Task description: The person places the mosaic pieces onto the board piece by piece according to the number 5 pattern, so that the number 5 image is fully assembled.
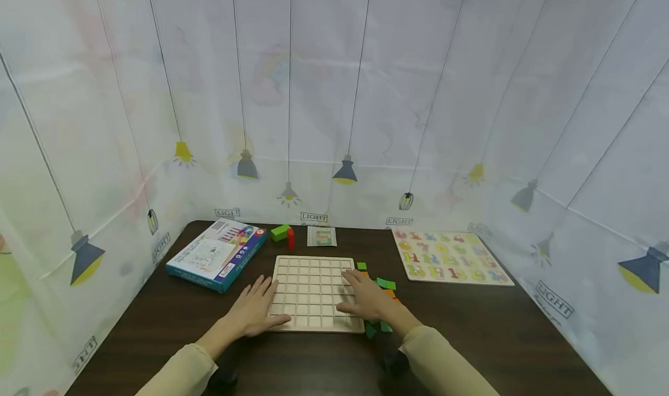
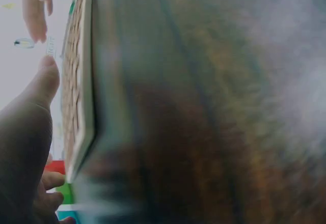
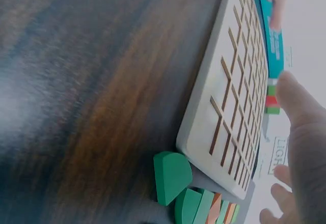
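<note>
A pale wooden board (image 1: pixel 313 291) with a grid of square recesses lies flat on the dark table, its squares bare. My left hand (image 1: pixel 252 310) is at the board's left edge with fingers extended, the thumb reaching over the near left corner. On the other side, my right hand (image 1: pixel 367 298) hovers over the right edge, fingers loosely stretched and nothing in them. Green blocks (image 3: pixel 172 177) and orange blocks (image 1: pixel 389 293) lie along the board's right side, partly hidden by my right hand and wrist. The left wrist view shows my left thumb (image 2: pixel 43 84) beside the board's rim.
A blue and white picture box (image 1: pixel 216 255) lies at the back left. Behind the board are a green block (image 1: pixel 280 232), an upright red block (image 1: pixel 290 239) and a small printed card (image 1: pixel 321 236). A number puzzle board (image 1: pixel 450 258) lies at the back right, near the curtain (image 1: pixel 334 94).
</note>
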Tool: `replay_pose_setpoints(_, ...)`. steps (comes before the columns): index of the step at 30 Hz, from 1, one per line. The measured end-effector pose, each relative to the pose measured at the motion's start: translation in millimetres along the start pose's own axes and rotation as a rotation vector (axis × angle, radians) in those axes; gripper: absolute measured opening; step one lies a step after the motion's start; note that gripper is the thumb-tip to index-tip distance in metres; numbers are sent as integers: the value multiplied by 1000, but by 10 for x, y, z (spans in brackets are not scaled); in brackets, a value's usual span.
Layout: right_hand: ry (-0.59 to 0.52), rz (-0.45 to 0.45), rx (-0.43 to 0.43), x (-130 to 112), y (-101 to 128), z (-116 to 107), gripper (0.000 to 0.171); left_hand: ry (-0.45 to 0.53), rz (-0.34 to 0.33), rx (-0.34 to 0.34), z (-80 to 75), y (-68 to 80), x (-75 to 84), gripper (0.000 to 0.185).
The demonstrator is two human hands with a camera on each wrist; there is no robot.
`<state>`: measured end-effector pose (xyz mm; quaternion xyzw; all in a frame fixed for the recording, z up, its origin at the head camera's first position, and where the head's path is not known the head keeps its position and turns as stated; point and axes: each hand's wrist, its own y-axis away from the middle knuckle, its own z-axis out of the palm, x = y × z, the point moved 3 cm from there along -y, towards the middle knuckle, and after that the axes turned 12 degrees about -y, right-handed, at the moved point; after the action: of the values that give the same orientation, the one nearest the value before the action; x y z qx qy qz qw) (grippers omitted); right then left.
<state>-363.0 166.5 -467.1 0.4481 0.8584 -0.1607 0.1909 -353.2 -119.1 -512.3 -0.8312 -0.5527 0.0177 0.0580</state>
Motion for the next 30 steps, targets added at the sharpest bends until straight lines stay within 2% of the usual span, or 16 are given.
replay_pose_setpoints(4, -112, 45, 58, 80, -67, -43, 70, 57, -67, -28, 88, 30, -18, 104)
replay_pose_setpoints(7, -160, 66, 112, 172, -97, -66, 64, 81, -81, -24, 150, 50, -16, 109)
replay_pose_setpoints(11, -189, 89, 202, 321, -145, -100, 56, 115, -75, -4, 165, 68, -6, 116)
replay_pose_setpoints(17, -252, 127, 312, 502, -244, -145, 48, 169, -53, -17, 125, 98, -21, 125)
replay_pose_setpoints(24, -300, 199, 363, 709, -422, -134, 43, 220, -44, -54, 103, 106, -81, 130)
replay_pose_setpoints(30, -337, 246, 402, 963, -478, -111, 37, 227, -31, -92, 107, 85, -94, 128)
